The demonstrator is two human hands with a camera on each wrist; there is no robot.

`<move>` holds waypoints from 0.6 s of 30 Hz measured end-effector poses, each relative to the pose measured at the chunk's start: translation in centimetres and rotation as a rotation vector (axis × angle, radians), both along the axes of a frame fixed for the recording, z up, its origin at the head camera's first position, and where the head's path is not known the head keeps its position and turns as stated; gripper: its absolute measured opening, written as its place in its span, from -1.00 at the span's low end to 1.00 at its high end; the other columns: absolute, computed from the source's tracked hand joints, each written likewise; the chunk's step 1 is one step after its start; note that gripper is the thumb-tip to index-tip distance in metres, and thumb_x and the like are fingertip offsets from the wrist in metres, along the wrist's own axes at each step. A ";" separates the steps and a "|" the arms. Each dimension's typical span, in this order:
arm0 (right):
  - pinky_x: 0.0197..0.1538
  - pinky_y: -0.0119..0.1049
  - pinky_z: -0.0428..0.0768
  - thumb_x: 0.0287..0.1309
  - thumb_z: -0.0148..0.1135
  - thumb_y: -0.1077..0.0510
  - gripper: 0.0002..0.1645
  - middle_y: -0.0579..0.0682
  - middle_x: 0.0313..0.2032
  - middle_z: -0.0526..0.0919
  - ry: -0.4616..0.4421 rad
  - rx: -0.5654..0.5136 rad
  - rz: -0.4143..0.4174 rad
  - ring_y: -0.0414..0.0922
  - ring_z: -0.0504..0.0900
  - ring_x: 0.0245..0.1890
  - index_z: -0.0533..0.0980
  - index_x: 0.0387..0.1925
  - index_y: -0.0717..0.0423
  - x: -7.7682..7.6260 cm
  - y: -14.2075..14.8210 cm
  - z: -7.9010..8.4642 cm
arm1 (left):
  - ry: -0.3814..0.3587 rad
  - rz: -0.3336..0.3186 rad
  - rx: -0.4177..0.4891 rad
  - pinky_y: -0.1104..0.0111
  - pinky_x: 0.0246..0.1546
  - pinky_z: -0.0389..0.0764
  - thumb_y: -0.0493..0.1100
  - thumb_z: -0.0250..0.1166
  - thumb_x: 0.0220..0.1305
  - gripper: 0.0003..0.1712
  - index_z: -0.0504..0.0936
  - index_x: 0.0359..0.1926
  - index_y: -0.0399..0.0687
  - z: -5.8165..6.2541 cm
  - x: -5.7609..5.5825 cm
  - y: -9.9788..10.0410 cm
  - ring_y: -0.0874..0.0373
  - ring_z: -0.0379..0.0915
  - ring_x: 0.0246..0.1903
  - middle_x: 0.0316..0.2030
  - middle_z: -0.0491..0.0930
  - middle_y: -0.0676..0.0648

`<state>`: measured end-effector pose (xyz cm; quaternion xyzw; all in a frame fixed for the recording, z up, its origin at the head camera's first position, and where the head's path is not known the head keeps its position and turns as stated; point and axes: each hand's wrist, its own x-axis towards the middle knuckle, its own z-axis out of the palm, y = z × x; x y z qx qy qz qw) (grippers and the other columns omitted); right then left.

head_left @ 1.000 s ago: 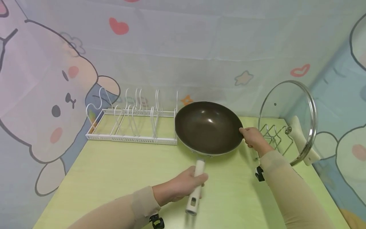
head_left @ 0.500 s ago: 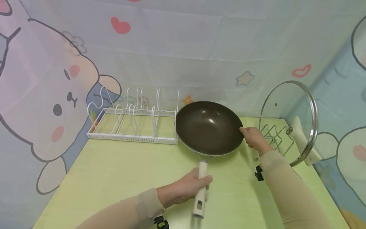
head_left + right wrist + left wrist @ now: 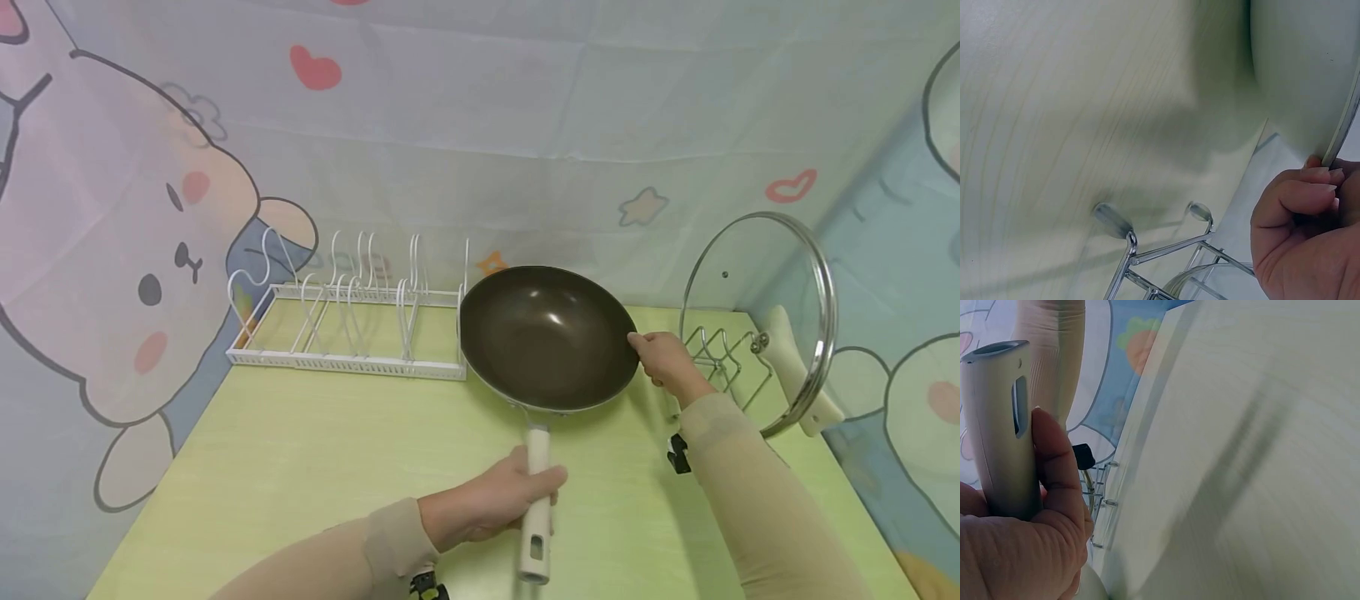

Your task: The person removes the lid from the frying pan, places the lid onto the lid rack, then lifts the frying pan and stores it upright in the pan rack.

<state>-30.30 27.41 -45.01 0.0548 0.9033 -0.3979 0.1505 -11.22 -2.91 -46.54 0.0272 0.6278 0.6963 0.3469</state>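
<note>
A wok with a dark brown inside stands right of the white wire rack, its open side tipped toward me. My left hand grips its cream handle; in the left wrist view the fingers wrap round the handle near its slotted end. My right hand pinches the wok's right rim between thumb and fingers. From the right wrist view, the wok's pale outside shows above the table, the rim caught in the right hand. Whether the wok's base touches the table is hidden.
At the right a glass lid with a steel rim and cream handle stands upright in a metal wire rack, close beside my right forearm. The green table meets a printed cloth backdrop behind the racks.
My left hand and the wok's handle have swung a little to the right and toward me. The wok's bowl and my right hand stay almost where they were.
</note>
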 end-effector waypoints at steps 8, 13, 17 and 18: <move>-0.51 -0.29 0.33 0.66 -0.20 -0.33 -0.33 -0.16 -0.70 0.26 -0.003 -0.044 -0.047 -0.21 0.17 -0.70 0.31 -0.50 0.01 1.0 0.4 -0.3 | -0.023 0.004 -0.002 0.31 -0.36 0.71 0.01 0.23 0.60 -0.50 0.23 0.25 -0.18 -0.3 -0.1 0.3 0.04 0.53 -0.36 -0.23 0.50 -0.11; -0.50 -0.29 0.35 0.61 -0.22 -0.45 -0.23 -0.12 -0.63 0.35 -0.009 -0.056 -0.045 -0.20 0.22 -0.66 0.39 -0.40 0.12 2.4 0.3 0.0 | -0.070 0.019 0.062 0.27 -0.34 0.75 0.06 0.20 0.62 -0.47 0.27 0.29 -0.20 -0.2 -0.7 0.5 0.05 0.58 -0.41 -0.25 0.50 -0.09; -0.48 -0.31 0.36 0.59 -0.18 -0.46 -0.23 -0.10 -0.52 0.42 -0.024 -0.090 -0.022 -0.21 0.25 -0.62 0.40 -0.27 0.17 4.1 -0.5 0.3 | -0.127 0.037 0.149 0.27 -0.31 0.76 0.05 0.18 0.63 -0.53 0.33 0.23 -0.22 -0.4 -1.5 0.6 0.08 0.57 -0.39 -0.28 0.48 -0.06; -0.48 -0.32 0.36 0.59 -0.16 -0.46 -0.24 -0.10 -0.50 0.43 -0.030 -0.110 -0.019 -0.21 0.26 -0.60 0.39 -0.24 0.17 4.6 -0.8 0.3 | -0.144 0.040 0.171 0.28 -0.30 0.75 0.04 0.17 0.63 -0.57 0.36 0.19 -0.21 -0.4 -1.7 0.6 0.10 0.55 -0.39 -0.29 0.47 -0.05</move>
